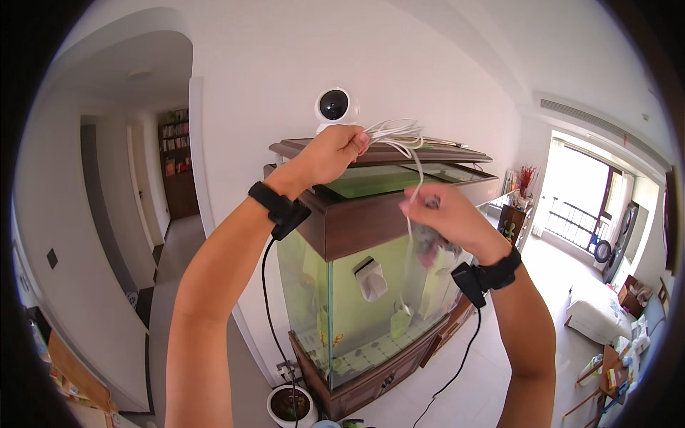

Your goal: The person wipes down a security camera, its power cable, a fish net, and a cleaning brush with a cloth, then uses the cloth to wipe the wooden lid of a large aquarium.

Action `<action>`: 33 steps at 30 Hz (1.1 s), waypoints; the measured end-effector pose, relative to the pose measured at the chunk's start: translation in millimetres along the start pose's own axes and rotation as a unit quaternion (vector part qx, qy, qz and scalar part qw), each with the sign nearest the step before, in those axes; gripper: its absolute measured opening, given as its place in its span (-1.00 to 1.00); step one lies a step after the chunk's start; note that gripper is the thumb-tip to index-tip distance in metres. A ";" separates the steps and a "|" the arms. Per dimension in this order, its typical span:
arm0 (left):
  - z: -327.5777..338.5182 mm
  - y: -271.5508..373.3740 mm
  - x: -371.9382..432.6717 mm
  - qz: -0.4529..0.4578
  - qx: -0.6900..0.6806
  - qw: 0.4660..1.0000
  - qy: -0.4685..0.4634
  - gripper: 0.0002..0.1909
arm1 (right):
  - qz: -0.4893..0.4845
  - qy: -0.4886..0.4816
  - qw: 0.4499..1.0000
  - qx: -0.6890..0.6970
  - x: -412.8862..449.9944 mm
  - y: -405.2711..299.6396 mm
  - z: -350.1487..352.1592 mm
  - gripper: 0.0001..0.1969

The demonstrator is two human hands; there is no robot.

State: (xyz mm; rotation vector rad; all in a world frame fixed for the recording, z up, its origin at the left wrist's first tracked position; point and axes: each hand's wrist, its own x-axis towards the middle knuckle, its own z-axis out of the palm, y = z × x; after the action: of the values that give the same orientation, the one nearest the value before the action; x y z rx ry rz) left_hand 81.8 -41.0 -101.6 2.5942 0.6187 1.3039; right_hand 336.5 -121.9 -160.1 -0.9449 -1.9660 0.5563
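Observation:
My left hand (334, 155) grips a looped bundle of white cable (398, 131) above the fish tank (374, 326). A single strand drops from the loops to my right hand (447, 216), which is blurred and has its thumb and fingers around it. The strand's lower end hangs in front of the tank's glass. Below my right palm is a grey, fluffy item (431, 241) with some pink; blur hides what it is and whether I hold it. Behind my hands, the tank's dark wooden lid (455, 155) sits above its wooden rim (374, 222), leaving greenish water visible.
A white indoor camera (334, 104) stands behind the lid by the wall. A white device (370, 281) is on the tank's front glass. At the lower left, a plant pot (291, 404) stands near a wall socket with plugs (286, 369). Black cords hang from both wristbands.

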 end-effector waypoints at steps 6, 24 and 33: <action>-2.3 -0.7 2.7 -0.018 -0.065 0.998 -0.018 -0.53 | -0.052 0.283 0.936 -0.202 42.9 -6.1 8.9 -0.49; -1.9 3.3 0.7 0.059 0.090 0.994 -0.004 -0.64 | -0.346 0.160 0.769 -0.514 47.8 -72.2 50.4 -0.90; -3.8 -0.4 -8.4 0.021 -0.124 0.992 0.000 -0.55 | -0.196 0.073 0.862 -0.462 67.2 -137.9 11.2 -0.64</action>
State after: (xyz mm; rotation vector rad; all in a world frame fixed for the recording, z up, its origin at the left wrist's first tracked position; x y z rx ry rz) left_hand 74.2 -44.4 -105.5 2.4153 0.3765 1.3015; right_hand 248.1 -153.7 -38.3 -1.0298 -2.1940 -0.7526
